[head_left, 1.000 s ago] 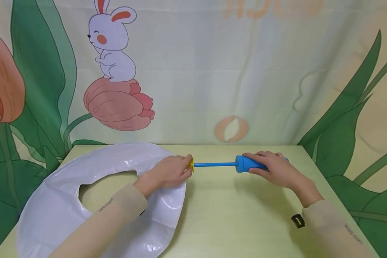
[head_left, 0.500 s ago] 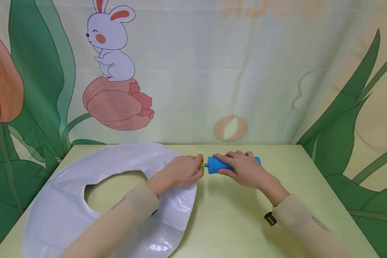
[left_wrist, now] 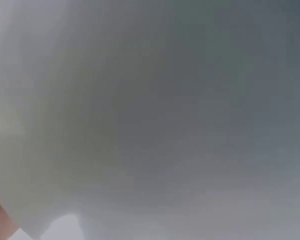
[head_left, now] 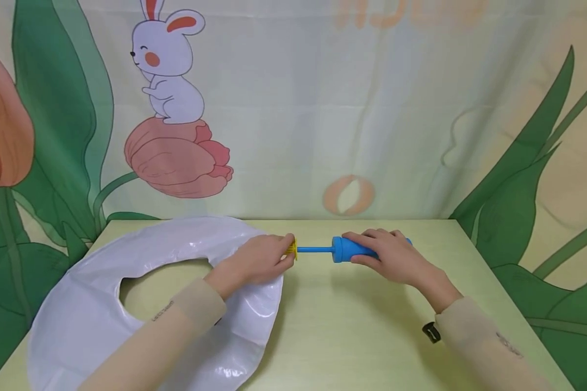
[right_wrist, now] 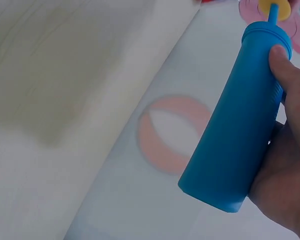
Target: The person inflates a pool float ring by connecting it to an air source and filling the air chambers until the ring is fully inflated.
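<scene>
A partly filled, wrinkled white swim ring (head_left: 73, 304) lies at the left of the head view. My left hand (head_left: 251, 260) is over its right edge and pinches the yellow end (head_left: 294, 249) of a hand pump; the spot where the pump meets the ring is hidden by the fingers. My right hand (head_left: 396, 255) grips the pump's blue barrel (head_left: 343, 250), held level above the table. Between the two, a short length of thin blue rod (head_left: 315, 250) shows. In the right wrist view the thumb lies along the barrel (right_wrist: 235, 120). The left wrist view is a grey blur.
The pale yellow-green table (head_left: 323, 336) carries the ring and reaches back to a printed curtain (head_left: 283, 108) with a rabbit and flowers. A dark strap buckle (head_left: 431, 332) hangs below the right sleeve.
The right hand first pushed the barrel left, close to the yellow end, then drew it back right, baring some rod again. The left hand and ring shifted slightly right, then back left.
</scene>
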Tool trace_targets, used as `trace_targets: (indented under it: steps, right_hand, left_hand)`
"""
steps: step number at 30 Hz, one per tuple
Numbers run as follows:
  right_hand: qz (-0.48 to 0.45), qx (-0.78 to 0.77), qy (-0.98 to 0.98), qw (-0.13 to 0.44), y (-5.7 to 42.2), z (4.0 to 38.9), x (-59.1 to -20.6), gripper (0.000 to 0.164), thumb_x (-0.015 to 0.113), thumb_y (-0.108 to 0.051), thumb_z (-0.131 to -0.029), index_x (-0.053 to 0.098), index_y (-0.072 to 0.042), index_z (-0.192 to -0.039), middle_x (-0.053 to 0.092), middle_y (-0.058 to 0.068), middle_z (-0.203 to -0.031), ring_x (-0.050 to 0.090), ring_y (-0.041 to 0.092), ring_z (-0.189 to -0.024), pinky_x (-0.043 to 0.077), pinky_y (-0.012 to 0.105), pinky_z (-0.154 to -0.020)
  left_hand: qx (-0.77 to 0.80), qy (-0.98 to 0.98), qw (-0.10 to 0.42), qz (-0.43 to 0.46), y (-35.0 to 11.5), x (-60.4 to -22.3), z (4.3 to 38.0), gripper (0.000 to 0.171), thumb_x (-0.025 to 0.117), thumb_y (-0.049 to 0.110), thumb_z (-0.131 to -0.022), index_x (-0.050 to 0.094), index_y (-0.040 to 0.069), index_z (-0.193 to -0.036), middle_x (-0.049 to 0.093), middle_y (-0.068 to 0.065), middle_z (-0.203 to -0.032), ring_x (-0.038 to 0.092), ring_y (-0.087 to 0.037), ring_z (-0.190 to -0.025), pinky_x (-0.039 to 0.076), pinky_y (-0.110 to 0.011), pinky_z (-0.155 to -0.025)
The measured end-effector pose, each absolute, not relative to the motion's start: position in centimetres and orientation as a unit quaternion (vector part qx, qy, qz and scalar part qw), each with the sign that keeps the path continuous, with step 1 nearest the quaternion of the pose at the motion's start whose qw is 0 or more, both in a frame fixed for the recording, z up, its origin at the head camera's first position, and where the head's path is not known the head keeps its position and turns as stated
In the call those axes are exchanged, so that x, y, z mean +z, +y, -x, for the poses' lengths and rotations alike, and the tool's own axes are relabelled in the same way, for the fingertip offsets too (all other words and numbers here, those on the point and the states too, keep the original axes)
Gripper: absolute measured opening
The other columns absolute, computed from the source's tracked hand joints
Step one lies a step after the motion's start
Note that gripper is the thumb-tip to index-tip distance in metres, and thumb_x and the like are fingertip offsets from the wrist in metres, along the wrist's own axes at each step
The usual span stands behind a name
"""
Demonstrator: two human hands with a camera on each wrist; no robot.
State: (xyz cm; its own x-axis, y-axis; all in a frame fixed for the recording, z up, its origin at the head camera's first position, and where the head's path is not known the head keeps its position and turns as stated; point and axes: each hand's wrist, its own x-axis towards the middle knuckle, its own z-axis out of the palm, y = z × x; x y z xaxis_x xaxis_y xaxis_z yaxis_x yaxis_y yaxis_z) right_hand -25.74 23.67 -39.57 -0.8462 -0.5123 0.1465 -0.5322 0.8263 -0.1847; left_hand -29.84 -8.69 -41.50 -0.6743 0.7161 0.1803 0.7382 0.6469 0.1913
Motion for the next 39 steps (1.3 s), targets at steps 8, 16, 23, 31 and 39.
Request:
trace_targets:
  steps: [8, 16, 23, 31, 39]
  right_hand:
    - [-0.25, 0.133, -0.958, 0.039, 27.0, 25.3, -39.2, 0.057, 0.068, -0.039, -0.099, 0.051, -0.025, -0.152, 0.063, 0.011, -0.13, 0.057, 0.034, -0.121, 0.035, 0.058, -0.097]
    - [-0.251, 0.135, -0.958, 0.033, 27.0, 25.8, -39.9, 0.058, 0.068, -0.04, -0.099, 0.051, -0.024, -0.152, 0.063, 0.012, -0.132, 0.056, 0.035, -0.123, 0.036, 0.058, -0.095]
    - [-0.27, 0.116, -0.955, 0.043, 24.0, 26.1, -39.6, 0.059, 0.069, -0.04, -0.098, 0.051, -0.024, -0.152, 0.063, 0.012, -0.132, 0.056, 0.035, -0.122, 0.037, 0.059, -0.094]
    - [-0.302, 0.105, -0.946, 0.05, 19.9, 26.3, -38.9, 0.056, 0.065, -0.045, -0.1, 0.053, -0.026, -0.151, 0.064, 0.007, -0.128, 0.059, 0.029, -0.118, 0.039, 0.055, -0.091]
    - [-0.301, 0.1, -0.948, 0.037, 18.9, 26.2, -38.8, 0.056, 0.062, -0.047, -0.101, 0.051, -0.026, -0.152, 0.064, 0.006, -0.128, 0.06, 0.026, -0.117, 0.04, 0.054, -0.09]
  left_hand:
    - [-0.129, -0.905, 0.035, 0.403, -10.0, -41.4, 30.0, 0.01, 0.047, 0.024, -0.099, 0.046, 0.014, -0.097, 0.043, 0.004, -0.068, 0.044, -0.016, -0.06, 0.038, -0.034, -0.061]
    - [-0.124, -0.909, 0.029, 0.398, -9.3, -41.0, 29.8, 0.01, 0.046, 0.023, -0.096, 0.045, 0.013, -0.098, 0.046, 0.002, -0.07, 0.046, -0.017, -0.061, 0.039, -0.034, -0.062]
    - [-0.115, -0.911, 0.027, 0.396, -8.0, -40.8, 29.4, 0.01, 0.045, 0.022, -0.095, 0.045, 0.012, -0.099, 0.046, 0.001, -0.07, 0.046, -0.017, -0.061, 0.04, -0.032, -0.06]
    - [-0.11, -0.917, 0.015, 0.384, -6.6, -41.0, 29.3, 0.016, 0.047, 0.024, -0.098, 0.047, 0.011, -0.106, 0.049, 0.0, -0.072, 0.049, -0.017, -0.061, 0.04, -0.031, -0.058]
    - [-0.116, -0.916, 0.001, 0.385, -6.5, -41.0, 29.5, 0.019, 0.048, 0.027, -0.099, 0.049, 0.011, -0.11, 0.05, 0.001, -0.074, 0.05, -0.015, -0.063, 0.042, -0.03, -0.06]
